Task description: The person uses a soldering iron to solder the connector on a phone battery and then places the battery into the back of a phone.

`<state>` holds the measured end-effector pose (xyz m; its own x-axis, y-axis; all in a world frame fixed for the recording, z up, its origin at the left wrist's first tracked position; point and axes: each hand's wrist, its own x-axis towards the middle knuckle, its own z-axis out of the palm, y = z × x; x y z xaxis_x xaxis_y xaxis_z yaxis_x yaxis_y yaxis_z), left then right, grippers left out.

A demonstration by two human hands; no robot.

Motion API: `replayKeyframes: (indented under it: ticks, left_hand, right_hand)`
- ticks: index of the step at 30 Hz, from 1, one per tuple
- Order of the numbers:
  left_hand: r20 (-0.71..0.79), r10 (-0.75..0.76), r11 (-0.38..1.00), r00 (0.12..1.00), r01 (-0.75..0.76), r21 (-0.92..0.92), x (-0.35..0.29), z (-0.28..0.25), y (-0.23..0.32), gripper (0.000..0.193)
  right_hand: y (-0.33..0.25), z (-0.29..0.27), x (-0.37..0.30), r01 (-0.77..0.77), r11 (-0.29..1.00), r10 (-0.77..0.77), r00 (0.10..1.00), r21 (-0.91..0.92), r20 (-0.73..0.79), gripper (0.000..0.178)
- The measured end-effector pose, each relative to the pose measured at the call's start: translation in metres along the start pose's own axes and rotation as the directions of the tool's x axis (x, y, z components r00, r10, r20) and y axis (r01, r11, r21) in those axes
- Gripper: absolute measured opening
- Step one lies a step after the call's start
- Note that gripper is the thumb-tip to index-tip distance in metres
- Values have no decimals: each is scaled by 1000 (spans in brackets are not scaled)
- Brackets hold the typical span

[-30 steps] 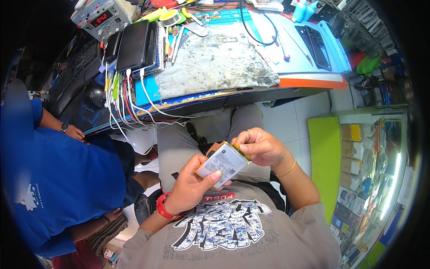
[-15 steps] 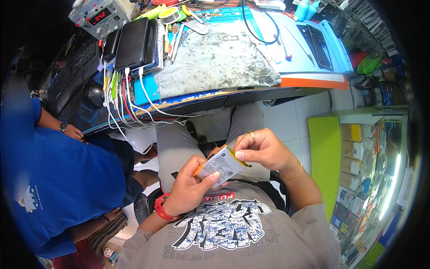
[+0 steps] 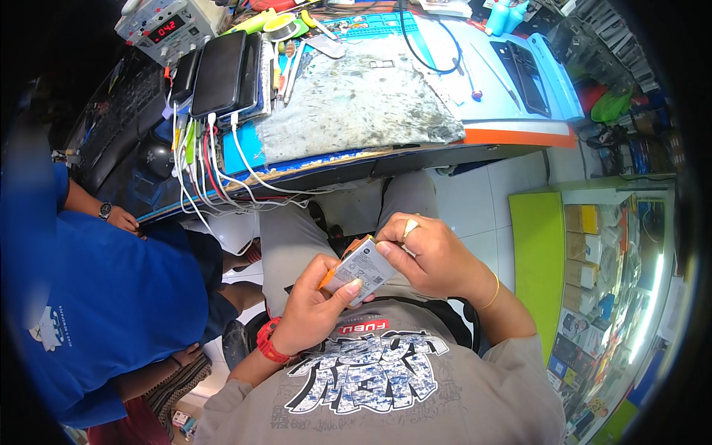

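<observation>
A flat grey phone battery (image 3: 363, 270) with printed markings and orange edges is held over my lap, tilted up to the right. My left hand (image 3: 319, 293) is closed on its lower left part, thumb across the printed face and fingers behind. With thumb and forefinger pinched together, my right hand (image 3: 430, 254) is at the battery's upper right corner. A thin yellow edge shows beside those fingertips. What exactly the pinch holds is hidden behind the fingers.
Ahead stands a workbench with a stained grey mat (image 3: 356, 104), phones (image 3: 219, 73) on white cables, tools and a power supply (image 3: 167, 31). A person in a blue shirt (image 3: 126, 289) is close on my left. A glass display case (image 3: 593, 297) stands on the right.
My right hand has shifted left and up along the battery's edge to its upper corner. The yellow strip and dark tab at the right end no longer show. The left hand keeps its grip.
</observation>
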<state>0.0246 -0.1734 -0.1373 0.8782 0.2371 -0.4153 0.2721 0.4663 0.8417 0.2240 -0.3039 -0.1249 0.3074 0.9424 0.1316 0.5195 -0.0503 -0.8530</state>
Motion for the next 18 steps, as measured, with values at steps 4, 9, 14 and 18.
replayKeyframes:
  ticks: [4,9,14,18]
  left_hand:
    - [12,15,1000,1000,-15,-14,-1,-2,-2,18]
    - [20,25,1000,999,-25,-8,0,-2,-6,19]
    - [-10,62,997,998,-62,-45,0,-3,-12,19]
    - [-56,111,988,992,-116,-103,4,0,-20,20]
  right_hand:
    - [-5,-7,3,-199,957,183,979,211,91,16]
    - [-6,-1,3,-231,956,211,970,180,121,19]
    - [-1,-1,-13,-283,843,240,959,458,153,27]
    - [0,-4,-23,-355,723,317,933,593,173,46]
